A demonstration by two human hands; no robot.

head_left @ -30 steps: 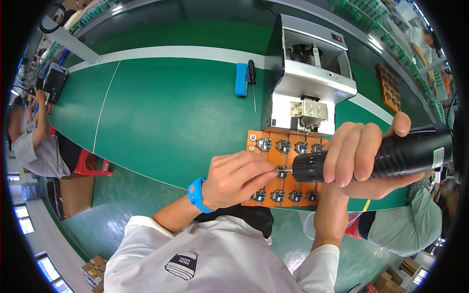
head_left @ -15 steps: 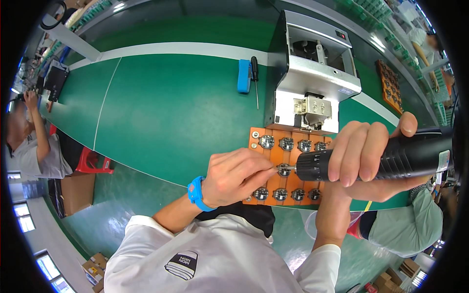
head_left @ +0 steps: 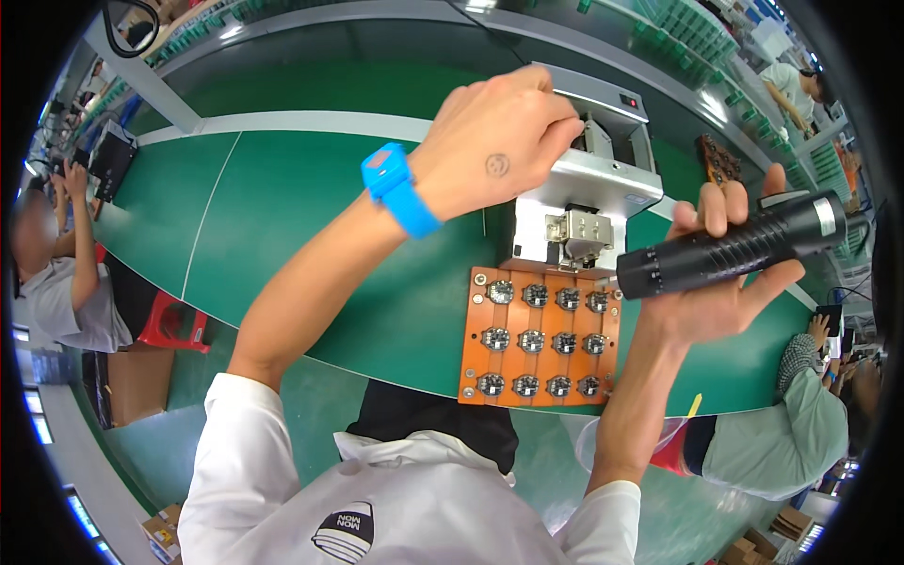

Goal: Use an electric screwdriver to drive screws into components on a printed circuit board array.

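My left hand (head_left: 499, 141), with a blue wristband (head_left: 400, 191), reaches over the upper opening of a silver and black box-shaped machine (head_left: 537, 240). Its fingers are bent together, and whatever they pinch is hidden. A black electric screwdriver (head_left: 739, 247) lies in my right hand (head_left: 711, 315), pointing left and held above the table; its bit does not show. Below the machine sits an orange fixture plate (head_left: 468, 315) carrying rows of small round circuit-board parts (head_left: 531, 341). The screwdriver's nose is apart from the plate, beyond its upper right corner.
The green table (head_left: 292, 188) runs far to the left. Another orange plate (head_left: 720, 158) lies behind the machine at the right. One co-worker (head_left: 71, 292) sits at the left by a red stool (head_left: 174, 320); another (head_left: 772, 424) sits at the right.
My left hand has left the plate and moved up to the machine's opening. My right hand has lifted the electric screwdriver off the parts, up and to the right, uncovering the plate.
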